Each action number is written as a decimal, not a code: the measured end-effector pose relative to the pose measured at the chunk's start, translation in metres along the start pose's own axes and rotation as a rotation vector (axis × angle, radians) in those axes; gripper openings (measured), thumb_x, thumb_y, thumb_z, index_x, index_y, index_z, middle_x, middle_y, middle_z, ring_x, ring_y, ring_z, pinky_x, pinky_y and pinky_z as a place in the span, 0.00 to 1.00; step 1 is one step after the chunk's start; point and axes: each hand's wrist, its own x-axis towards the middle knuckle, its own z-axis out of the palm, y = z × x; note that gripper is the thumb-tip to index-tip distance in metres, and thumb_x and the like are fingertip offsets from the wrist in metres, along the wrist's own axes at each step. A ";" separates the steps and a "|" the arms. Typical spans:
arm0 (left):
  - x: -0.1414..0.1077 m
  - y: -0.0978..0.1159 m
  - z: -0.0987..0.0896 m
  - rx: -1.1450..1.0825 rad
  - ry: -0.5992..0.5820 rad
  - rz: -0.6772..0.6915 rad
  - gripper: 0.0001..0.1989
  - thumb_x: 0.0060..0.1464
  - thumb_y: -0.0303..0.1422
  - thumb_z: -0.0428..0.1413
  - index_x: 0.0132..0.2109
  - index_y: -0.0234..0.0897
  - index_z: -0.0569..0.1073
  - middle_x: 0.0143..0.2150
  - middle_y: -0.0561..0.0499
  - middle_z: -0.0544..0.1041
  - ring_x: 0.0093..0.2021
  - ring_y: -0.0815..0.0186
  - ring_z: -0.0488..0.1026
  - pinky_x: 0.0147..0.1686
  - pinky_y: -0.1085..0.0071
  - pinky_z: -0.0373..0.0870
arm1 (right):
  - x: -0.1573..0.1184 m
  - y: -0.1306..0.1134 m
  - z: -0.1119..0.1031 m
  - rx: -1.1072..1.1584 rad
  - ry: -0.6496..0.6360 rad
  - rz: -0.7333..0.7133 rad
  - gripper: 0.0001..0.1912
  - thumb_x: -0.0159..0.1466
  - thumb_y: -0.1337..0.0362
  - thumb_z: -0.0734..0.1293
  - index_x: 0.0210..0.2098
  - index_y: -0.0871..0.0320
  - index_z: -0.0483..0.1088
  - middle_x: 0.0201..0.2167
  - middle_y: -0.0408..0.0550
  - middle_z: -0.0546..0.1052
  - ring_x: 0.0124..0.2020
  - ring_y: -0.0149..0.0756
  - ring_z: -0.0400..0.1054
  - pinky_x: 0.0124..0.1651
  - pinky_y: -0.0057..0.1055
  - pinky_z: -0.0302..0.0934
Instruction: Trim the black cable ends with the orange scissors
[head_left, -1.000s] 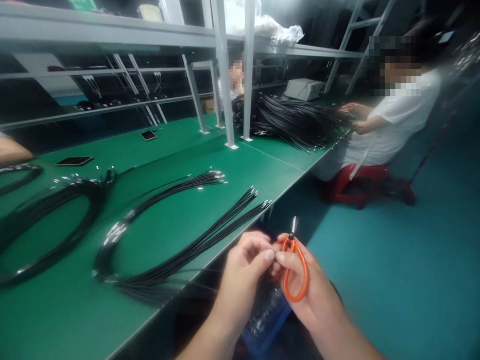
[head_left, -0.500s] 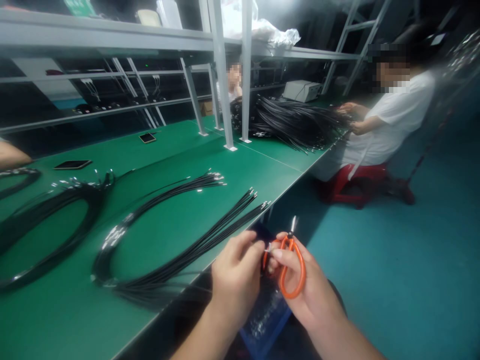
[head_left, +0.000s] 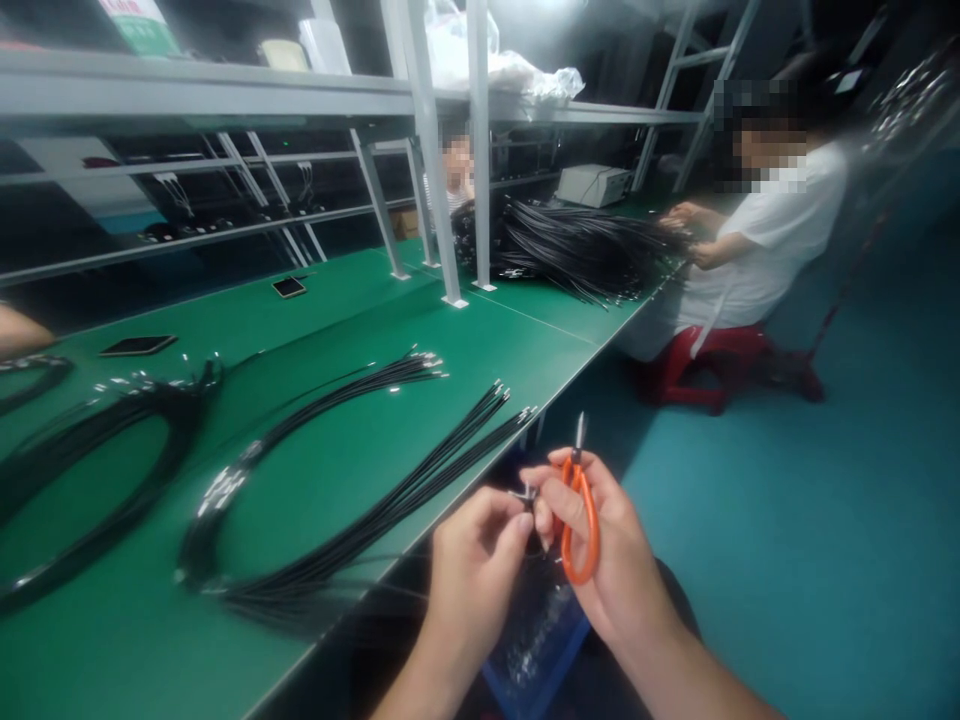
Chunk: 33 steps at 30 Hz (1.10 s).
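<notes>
Orange-handled scissors (head_left: pixel 581 540) rest in my right hand (head_left: pixel 611 530), blades upward and seemingly together. The fingertips of that hand also meet a small metallic piece (head_left: pixel 528 494) in front of my left hand (head_left: pixel 476 560). My left thumb and forefinger pinch this piece, which has a dark part at its lower side; its details are too small to tell. Both hands are just off the table's front edge. Beside them on the green table (head_left: pixel 315 490) lies a curved bundle of black cables (head_left: pixel 360 525) with silvery tips.
A blue bin (head_left: pixel 532 650) with small shiny bits is below my hands. More cable coils (head_left: pixel 150 520) lie at left, near two phones (head_left: pixel 289 287). Shelf posts (head_left: pixel 480 150) stand behind. A person in white (head_left: pixel 780 220) sits at right by a large cable pile (head_left: pixel 577 245).
The scissors have turned more upright in my right hand, and its fingers have moved left over the small piece. My left fingers are slightly lower. The view has shifted slightly.
</notes>
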 end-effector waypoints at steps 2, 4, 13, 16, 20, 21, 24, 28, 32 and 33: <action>-0.001 0.001 0.000 0.011 -0.004 -0.006 0.07 0.57 0.31 0.55 0.30 0.34 0.71 0.27 0.52 0.72 0.27 0.68 0.66 0.27 0.75 0.62 | 0.001 -0.002 0.002 -0.049 0.012 -0.044 0.19 0.53 0.67 0.74 0.40 0.57 0.62 0.32 0.44 0.74 0.22 0.23 0.62 0.27 0.22 0.58; -0.001 0.001 -0.001 -0.016 -0.006 -0.013 0.07 0.57 0.31 0.55 0.31 0.34 0.70 0.27 0.52 0.72 0.26 0.69 0.66 0.27 0.76 0.62 | 0.001 -0.002 0.004 -0.062 0.007 -0.044 0.19 0.51 0.68 0.74 0.38 0.57 0.62 0.27 0.40 0.72 0.21 0.23 0.61 0.26 0.22 0.58; 0.002 0.003 -0.006 -0.173 -0.015 -0.072 0.10 0.55 0.34 0.57 0.30 0.33 0.68 0.24 0.55 0.66 0.22 0.72 0.61 0.23 0.77 0.59 | -0.003 0.005 -0.008 -0.410 0.095 -0.286 0.14 0.57 0.66 0.70 0.41 0.54 0.63 0.33 0.42 0.74 0.30 0.29 0.66 0.30 0.24 0.61; 0.003 0.004 -0.007 -0.174 -0.033 -0.079 0.10 0.55 0.34 0.57 0.30 0.33 0.68 0.24 0.55 0.66 0.22 0.72 0.60 0.24 0.77 0.58 | -0.004 0.004 -0.009 -0.609 0.011 -0.398 0.13 0.59 0.66 0.69 0.41 0.52 0.64 0.40 0.45 0.75 0.33 0.30 0.68 0.34 0.26 0.63; 0.002 0.005 -0.006 -0.192 -0.032 -0.073 0.09 0.55 0.34 0.57 0.30 0.33 0.69 0.25 0.54 0.67 0.23 0.72 0.61 0.24 0.77 0.59 | -0.003 0.006 -0.008 -0.770 -0.038 -0.502 0.08 0.61 0.67 0.67 0.39 0.52 0.65 0.34 0.43 0.75 0.35 0.32 0.71 0.35 0.27 0.64; 0.001 0.005 -0.006 -0.201 -0.027 -0.073 0.09 0.55 0.34 0.57 0.30 0.33 0.69 0.25 0.53 0.68 0.23 0.72 0.61 0.24 0.77 0.60 | -0.003 0.008 -0.008 -0.789 -0.023 -0.529 0.08 0.61 0.67 0.67 0.39 0.51 0.65 0.33 0.43 0.75 0.35 0.33 0.71 0.36 0.27 0.65; -0.001 0.006 -0.004 -0.232 -0.021 -0.074 0.07 0.54 0.33 0.58 0.31 0.33 0.72 0.25 0.53 0.70 0.23 0.71 0.63 0.24 0.77 0.61 | -0.004 0.015 -0.009 -0.843 0.019 -0.619 0.13 0.58 0.69 0.68 0.41 0.50 0.65 0.35 0.42 0.76 0.36 0.34 0.72 0.36 0.27 0.65; -0.002 0.006 -0.005 -0.245 0.047 -0.058 0.05 0.53 0.31 0.59 0.32 0.33 0.75 0.26 0.53 0.72 0.24 0.71 0.66 0.25 0.78 0.64 | -0.006 0.022 -0.015 -0.890 0.086 -0.741 0.18 0.56 0.73 0.69 0.42 0.49 0.66 0.34 0.42 0.76 0.35 0.34 0.72 0.36 0.27 0.66; 0.001 0.002 -0.011 -0.252 0.151 -0.035 0.04 0.52 0.30 0.60 0.32 0.34 0.75 0.27 0.53 0.73 0.23 0.72 0.67 0.25 0.79 0.66 | -0.012 0.018 -0.024 -0.861 0.072 -0.666 0.20 0.55 0.74 0.68 0.44 0.49 0.67 0.35 0.44 0.75 0.37 0.35 0.71 0.39 0.28 0.65; 0.002 0.001 -0.012 -0.251 0.167 -0.021 0.03 0.52 0.30 0.60 0.32 0.34 0.75 0.27 0.53 0.73 0.23 0.72 0.68 0.25 0.78 0.67 | -0.015 0.015 -0.025 -0.823 0.046 -0.591 0.19 0.55 0.72 0.69 0.44 0.49 0.67 0.36 0.45 0.75 0.36 0.36 0.71 0.38 0.29 0.65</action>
